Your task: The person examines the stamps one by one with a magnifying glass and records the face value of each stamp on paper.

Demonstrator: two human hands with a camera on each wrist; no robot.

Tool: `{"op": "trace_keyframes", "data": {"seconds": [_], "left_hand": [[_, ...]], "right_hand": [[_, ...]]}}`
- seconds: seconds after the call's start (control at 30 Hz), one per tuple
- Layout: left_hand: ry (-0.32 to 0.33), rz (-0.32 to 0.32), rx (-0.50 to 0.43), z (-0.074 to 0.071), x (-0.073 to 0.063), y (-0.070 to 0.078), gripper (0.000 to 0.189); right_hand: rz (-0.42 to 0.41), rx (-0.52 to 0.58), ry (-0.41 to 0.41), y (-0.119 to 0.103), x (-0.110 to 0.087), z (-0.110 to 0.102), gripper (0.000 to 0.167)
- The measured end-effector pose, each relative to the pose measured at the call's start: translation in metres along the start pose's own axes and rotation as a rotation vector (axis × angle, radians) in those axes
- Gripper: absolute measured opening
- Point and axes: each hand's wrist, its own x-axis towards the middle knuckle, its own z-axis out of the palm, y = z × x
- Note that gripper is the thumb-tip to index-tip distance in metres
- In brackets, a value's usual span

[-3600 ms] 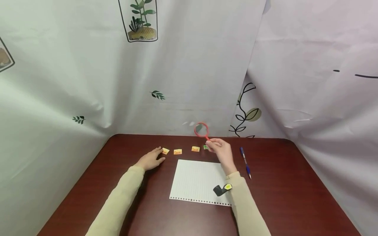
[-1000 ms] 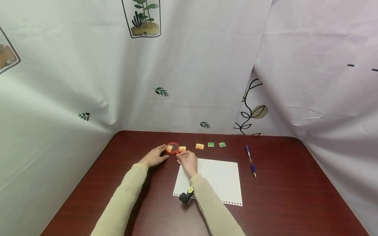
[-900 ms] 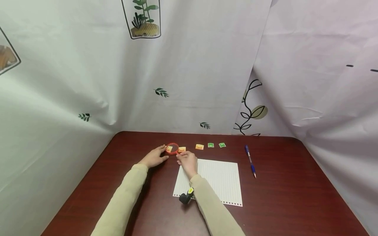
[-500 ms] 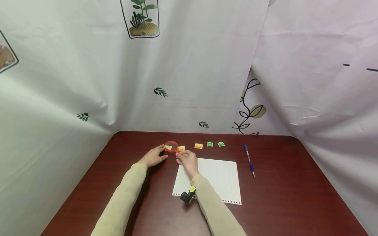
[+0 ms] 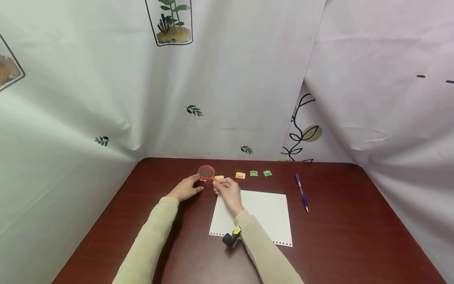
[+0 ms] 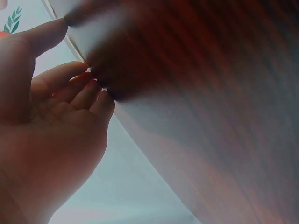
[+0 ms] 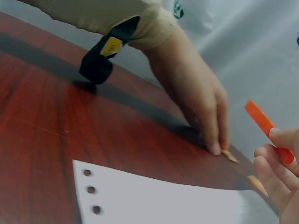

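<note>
In the head view my right hand (image 5: 228, 194) pinches the handle of a red-rimmed magnifying glass (image 5: 206, 172). Its lens is tilted above the leftmost orange stamp-like paper (image 5: 203, 180), mostly hiding it. The right wrist view shows the orange handle (image 7: 258, 116) between thumb and fingers. My left hand (image 5: 183, 189) rests on the table, fingers extended, fingertips at that same paper's edge; in the right wrist view the left hand (image 7: 198, 93) touches down beside it. A second orange stamp-like paper (image 5: 219, 178) lies just beyond my right fingers.
Farther right in the row lie an orange paper (image 5: 240, 175) and two green ones (image 5: 253, 173). Under my right forearm is a lined sheet (image 5: 266, 213) with punched holes. A blue pen (image 5: 302, 193) lies right of it. A patterned curtain hangs behind the table (image 5: 354, 228).
My right hand has brought the magnifying glass from the right over to the leftmost paper. Within the last second its lens rises slightly and tilts up. The left hand stays in place.
</note>
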Motion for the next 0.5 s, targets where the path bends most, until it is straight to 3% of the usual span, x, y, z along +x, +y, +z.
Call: {"op": "trace_keyframes", "data": {"seconds": [0.2, 0.5], "left_hand": [[0.003, -0.006, 0.033, -0.004, 0.003, 0.001, 0.062], [0.012, -0.006, 0.012, 0.0, -0.001, -0.001, 0.061]], "right_hand": [[-0.03, -0.012, 0.072, -0.018, 0.012, -0.029, 0.016], [-0.061, 0.036, 0.181, -0.042, 0.024, -0.09, 0.017]]}}
